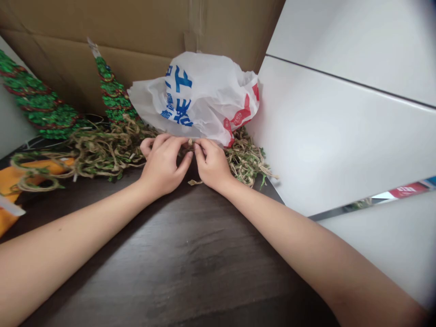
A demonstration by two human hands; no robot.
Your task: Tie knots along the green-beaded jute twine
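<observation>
My left hand (165, 164) and my right hand (213, 165) meet at the middle of the view, over the far part of the dark table. Their fingertips close around a short bit of brown twine (190, 142), pinched at the right thumb and index finger. The left fingers curl toward the same spot, partly hiding what they grip. A tangled heap of twine with green leafy bits (109, 147) lies beside the left hand. More of this tangle (247, 156) spreads right of the right hand. A loose twine end (195, 182) rests on the table below the fingers.
Behind my hands sits a crumpled white plastic bag (211, 91) with blue and red print. Two green tinsel trees (114, 91) stand at the left, before a cardboard sheet (136, 27). An orange packet (10, 181) lies far left. White panels (340, 136) border the dark wood-grain table (190, 254).
</observation>
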